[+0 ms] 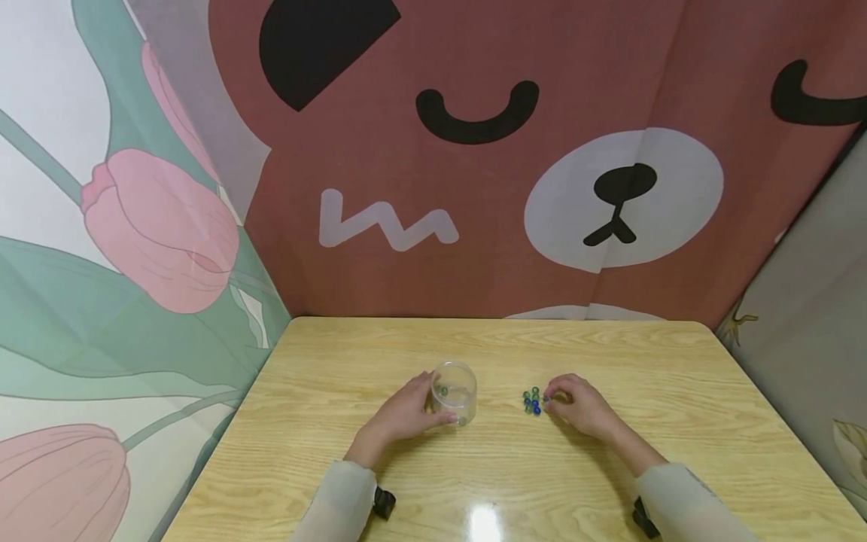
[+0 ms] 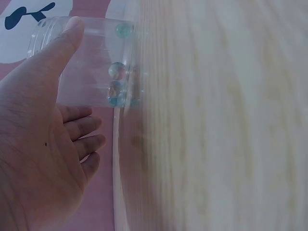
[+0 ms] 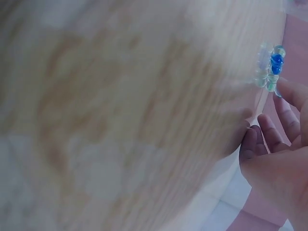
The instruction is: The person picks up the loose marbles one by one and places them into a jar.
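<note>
My left hand (image 1: pixel 404 410) grips a clear plastic jar (image 1: pixel 463 388) upright on the table, thumb across its near side. Through its wall several glass marbles show at the bottom; in the left wrist view one green marble (image 2: pixel 123 30) lies apart from the others. To the right of the jar, several blue and green marbles (image 1: pixel 532 401) sit in a tight cluster on the wood. Beside the cluster's right edge, my right hand (image 1: pixel 584 408) pinches a marble at its fingertips, mostly hidden by them. Its other fingers curl loosely in the right wrist view.
The light wood table (image 1: pixel 325 361) ends at a back wall hung with a brown bear-print cloth (image 1: pixel 379 165). A tulip-print cloth (image 1: pixel 41 316) hangs along the left side, and a grey cloth (image 1: pixel 813 301) along the right.
</note>
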### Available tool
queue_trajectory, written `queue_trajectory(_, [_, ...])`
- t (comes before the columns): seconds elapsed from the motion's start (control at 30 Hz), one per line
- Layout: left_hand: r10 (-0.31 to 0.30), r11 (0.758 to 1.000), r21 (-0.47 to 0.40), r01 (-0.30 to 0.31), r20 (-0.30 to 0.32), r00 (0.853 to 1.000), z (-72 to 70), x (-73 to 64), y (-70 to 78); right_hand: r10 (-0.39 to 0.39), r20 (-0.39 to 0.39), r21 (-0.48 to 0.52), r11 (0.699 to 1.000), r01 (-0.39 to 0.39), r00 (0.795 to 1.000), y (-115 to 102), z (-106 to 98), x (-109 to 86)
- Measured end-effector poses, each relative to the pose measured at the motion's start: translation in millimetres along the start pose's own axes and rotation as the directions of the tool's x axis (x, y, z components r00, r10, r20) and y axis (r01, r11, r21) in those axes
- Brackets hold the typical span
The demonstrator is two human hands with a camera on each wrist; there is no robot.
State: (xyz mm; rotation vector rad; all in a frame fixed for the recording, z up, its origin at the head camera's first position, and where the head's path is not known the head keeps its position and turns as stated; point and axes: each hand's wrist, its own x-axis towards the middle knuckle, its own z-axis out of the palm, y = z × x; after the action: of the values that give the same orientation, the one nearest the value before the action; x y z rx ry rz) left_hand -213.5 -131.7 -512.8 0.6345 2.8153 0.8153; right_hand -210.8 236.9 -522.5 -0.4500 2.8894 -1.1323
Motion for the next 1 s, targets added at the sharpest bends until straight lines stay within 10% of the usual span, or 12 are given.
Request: queue_trajectory(1.0, [0.001, 1.0, 0.01, -0.001, -0.002, 1.0, 1.7, -0.4, -1.4, -0.019, -0.076, 0.162, 0.986, 0.031, 0.997, -25, -10, 0.5])
